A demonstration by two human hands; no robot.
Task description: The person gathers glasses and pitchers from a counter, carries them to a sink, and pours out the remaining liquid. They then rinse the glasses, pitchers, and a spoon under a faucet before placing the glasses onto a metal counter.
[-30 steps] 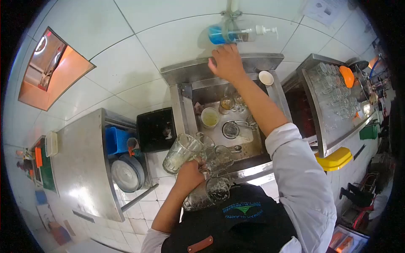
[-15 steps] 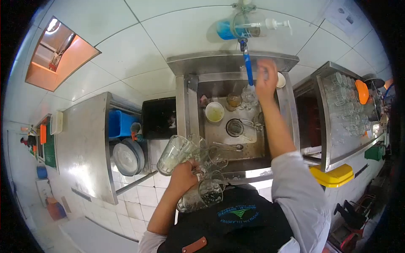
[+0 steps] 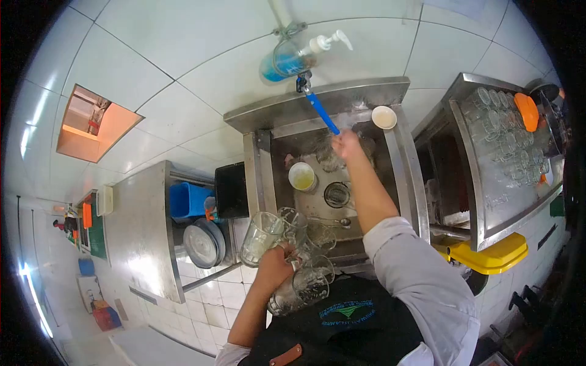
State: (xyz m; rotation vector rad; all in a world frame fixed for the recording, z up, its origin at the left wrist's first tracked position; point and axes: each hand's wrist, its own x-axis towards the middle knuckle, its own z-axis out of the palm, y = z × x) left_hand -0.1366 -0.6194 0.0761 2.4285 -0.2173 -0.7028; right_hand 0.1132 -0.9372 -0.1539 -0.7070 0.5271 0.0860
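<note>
**Q:** In the head view, where are the clear, ribbed glass mugs (image 3: 262, 235)?

**A:** They are clustered around the left hand (image 3: 276, 268), at the near edge of the rectangular stainless-steel sink (image 3: 255, 168) and in front of the black apron (image 3: 366, 326).

**Q:** What is the state of the hands?

**A:** The left hand is curled closed about the mug handles; its fingertips are partly hidden. The right hand (image 3: 346, 145) is over the basin, near the tip of the long blue tap lever (image 3: 322, 113). Blur conceals its fingers; whether they are spread or closed cannot be told.

**Q:** How do the mugs handle?

**A:** Judged by appearance: heavy as a bunch, rigid, fragile, and slippery if wet. Hold by the handles; avoid knocking rims together.
</note>
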